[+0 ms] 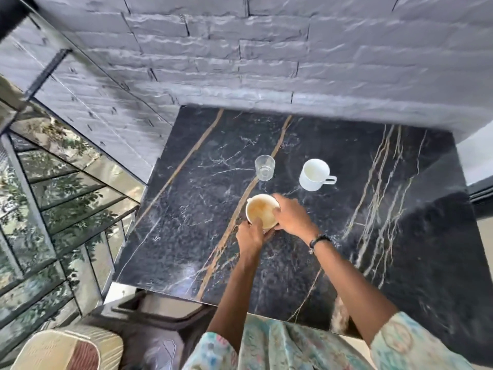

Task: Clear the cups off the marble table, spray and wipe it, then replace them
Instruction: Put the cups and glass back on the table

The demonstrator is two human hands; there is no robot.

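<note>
Both grips close on one cream cup (262, 212): the left hand (250, 236) curls round its near side, the right hand (292, 216) clasps its right rim and wall, near the middle of the black marble bench (186, 209). This looks like the clearing step, though whether the cup sits or is just lifted I cannot tell. Next it needs carrying off the bench. Three vessels count: this cup, one clear glass (264, 167) and one white mug (314, 174), standing beyond it.
</note>
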